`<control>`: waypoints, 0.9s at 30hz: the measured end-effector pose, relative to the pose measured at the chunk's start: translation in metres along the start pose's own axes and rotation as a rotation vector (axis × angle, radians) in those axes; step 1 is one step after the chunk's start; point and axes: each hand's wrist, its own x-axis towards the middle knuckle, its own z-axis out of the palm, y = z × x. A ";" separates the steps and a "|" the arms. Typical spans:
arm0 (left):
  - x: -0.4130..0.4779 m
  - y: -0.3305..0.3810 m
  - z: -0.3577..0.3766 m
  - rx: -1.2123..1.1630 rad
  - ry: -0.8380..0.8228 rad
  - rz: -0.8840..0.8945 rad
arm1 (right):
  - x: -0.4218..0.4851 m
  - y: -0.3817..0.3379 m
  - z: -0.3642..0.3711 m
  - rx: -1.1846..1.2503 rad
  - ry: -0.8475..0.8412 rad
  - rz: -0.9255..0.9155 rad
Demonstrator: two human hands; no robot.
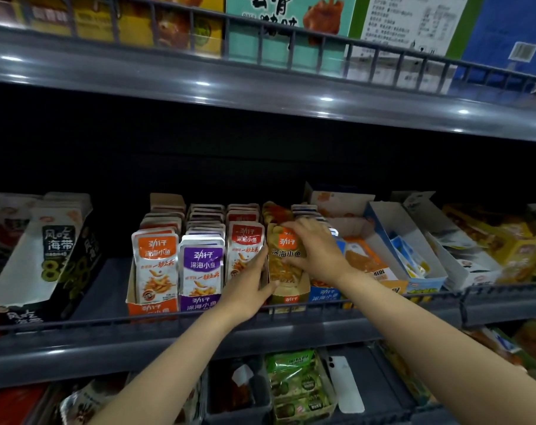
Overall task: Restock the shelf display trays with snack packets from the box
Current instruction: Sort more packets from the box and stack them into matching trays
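Left hand [248, 282] braces, right hand [317, 251] grips yellow packets [283, 262] — orange-labelled, upright.

- A single head-worn view faces the store shelving front-on, at arm's reach.
- The yellow display tray [288, 297], holding yellow packets [283, 256], sits just below the middle of the view.
- The camera is higher than the tray and lower than the upper shelf edge [260, 96]; green packets [294, 381] show beneath the tray.

Yellow packets [282, 261] upright in cardboard tray [292, 298]
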 end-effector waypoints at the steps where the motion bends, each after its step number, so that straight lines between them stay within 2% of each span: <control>1: 0.000 0.000 0.000 0.004 0.003 0.002 | 0.000 0.000 0.000 -0.015 -0.006 -0.015; 4: 0.000 0.001 0.000 -0.004 0.003 0.001 | 0.001 0.004 -0.001 -0.007 -0.077 -0.030; 9: 0.000 0.002 0.000 -0.005 0.007 0.003 | 0.009 0.016 -0.006 -0.133 -0.269 -0.095; 15: 0.000 0.002 0.001 0.032 0.006 -0.011 | 0.015 0.017 -0.012 -0.198 -0.386 -0.124; 23: 0.000 0.003 0.001 0.063 0.009 -0.026 | 0.016 0.019 -0.011 -0.243 -0.398 -0.155; 27: -0.001 0.009 -0.002 -0.004 0.006 -0.019 | 0.014 0.020 -0.010 -0.255 -0.379 -0.167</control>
